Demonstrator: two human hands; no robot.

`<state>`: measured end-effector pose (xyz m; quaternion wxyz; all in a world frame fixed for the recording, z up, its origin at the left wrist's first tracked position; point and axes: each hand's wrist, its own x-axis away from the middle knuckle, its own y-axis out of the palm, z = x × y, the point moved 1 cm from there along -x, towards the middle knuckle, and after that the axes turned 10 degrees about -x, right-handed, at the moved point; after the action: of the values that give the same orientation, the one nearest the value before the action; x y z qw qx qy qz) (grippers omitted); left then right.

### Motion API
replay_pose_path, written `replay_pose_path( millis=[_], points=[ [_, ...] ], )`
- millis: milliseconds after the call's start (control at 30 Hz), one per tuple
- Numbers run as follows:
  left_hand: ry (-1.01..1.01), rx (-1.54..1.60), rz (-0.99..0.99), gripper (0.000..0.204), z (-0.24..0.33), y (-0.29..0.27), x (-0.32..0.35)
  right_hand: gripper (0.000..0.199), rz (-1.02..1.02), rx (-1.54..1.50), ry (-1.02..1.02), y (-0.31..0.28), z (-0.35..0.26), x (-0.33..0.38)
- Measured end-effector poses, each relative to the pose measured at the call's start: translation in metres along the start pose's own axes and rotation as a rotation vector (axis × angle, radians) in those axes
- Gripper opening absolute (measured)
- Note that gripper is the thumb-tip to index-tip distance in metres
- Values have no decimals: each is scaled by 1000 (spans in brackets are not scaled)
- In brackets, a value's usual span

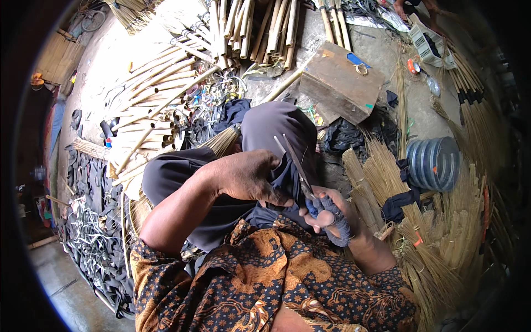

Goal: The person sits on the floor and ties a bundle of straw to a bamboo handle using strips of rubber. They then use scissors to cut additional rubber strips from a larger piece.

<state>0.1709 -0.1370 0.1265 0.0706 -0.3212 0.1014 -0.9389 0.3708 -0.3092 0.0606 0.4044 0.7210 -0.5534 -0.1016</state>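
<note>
My left hand (pixel 243 174) is closed on a piece of dark navy cloth (pixel 284 175) above my lap, fingers bent inward. A pair of scissors (pixel 303 180) is in my right hand (pixel 357 229), its long blades parted and pointing up and away. Blue-grey fabric is wrapped around the scissors' handles (pixel 336 221). The blades lie right beside the cloth; whether the cloth sits between them I cannot tell. Behind my left forearm, a bundle of thin sticks (pixel 224 141) pokes out by my knee.
Bamboo poles (pixel 160 83) lie at the far left. Black strip scraps (pixel 99 232) heap up on the left. A wooden box (pixel 343 77) stands ahead. Bristle bundles (pixel 431 238), a clear ribbed jug (pixel 434 164) and a white crate (pixel 428 44) are on the right, near another person's arm.
</note>
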Motion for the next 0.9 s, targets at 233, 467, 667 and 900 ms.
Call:
replay_pose_path(
  millis=[233,467,667,900],
  points=[
    [32,-429,76,40,9,-6,2,64,65,433,-87,6,-9,-24],
    [171,-630,-2,25,4,5,0,70,159,234,2,20,-35,-26],
    [68,-551,205,25,-23,-28,-28,99,292,253,-675,-3,-83,-25],
    [-49,-453,699,104,-118,-164,-122,93,430,274,-725,-18,-59,-35]
  ],
)
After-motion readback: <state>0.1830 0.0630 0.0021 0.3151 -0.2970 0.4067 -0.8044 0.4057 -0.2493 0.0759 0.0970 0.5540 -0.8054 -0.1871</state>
